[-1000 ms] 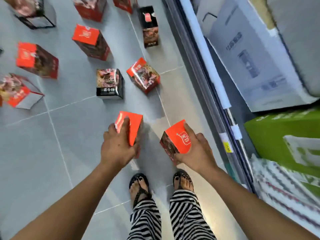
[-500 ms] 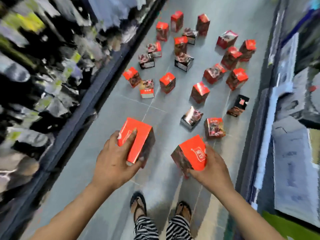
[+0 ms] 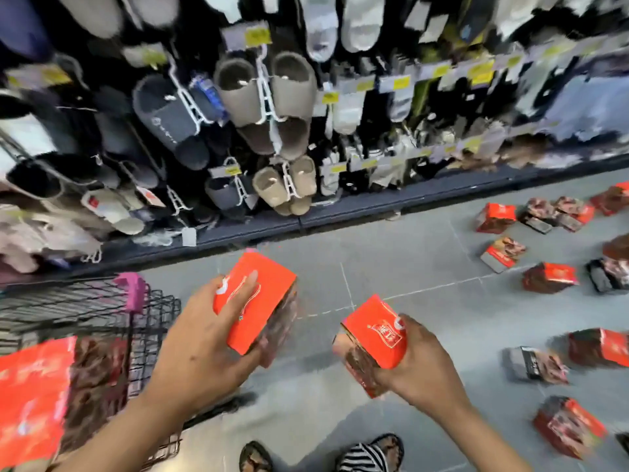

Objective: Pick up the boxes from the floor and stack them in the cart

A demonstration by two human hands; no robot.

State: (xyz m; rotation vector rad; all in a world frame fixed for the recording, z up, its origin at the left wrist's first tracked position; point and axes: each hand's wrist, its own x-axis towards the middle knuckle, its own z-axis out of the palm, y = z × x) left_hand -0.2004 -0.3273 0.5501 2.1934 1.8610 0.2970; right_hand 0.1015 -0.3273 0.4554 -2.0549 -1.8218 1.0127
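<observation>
Fingers [image 3: 251,282] of the left hand [image 3: 204,352] are curling over the top face of an orange box [image 3: 274,294], gripping it from above in the air. How the thumb is lying cannot be told. Fingers [image 3: 406,327] of the right hand [image 3: 420,367] are wrapping round a second orange box [image 3: 374,335], the thumb pressing on its orange face and the others clasping it from below. This box is tilting, with a dark printed side turning toward seven o'clock. The two held boxes are hanging apart, the left one at ten o'clock from the right one, both above the grey tiled floor [image 3: 374,264].

At eight o'clock from the left hand the black wire cart [image 3: 85,301] is standing, a pink corner piece [image 3: 131,291] sitting on its rim. Stacked boxes [image 3: 30,396] are lying inside it, blurred. From two to five o'clock of the right hand, more boxes [image 3: 549,277] are lying scattered over the floor, well apart from both hands. At twelve o'clock, slippers [image 3: 265,97] are hanging on a rack. At six o'clock, sandalled feet [image 3: 255,458] are showing beside a striped trouser leg [image 3: 360,460].
</observation>
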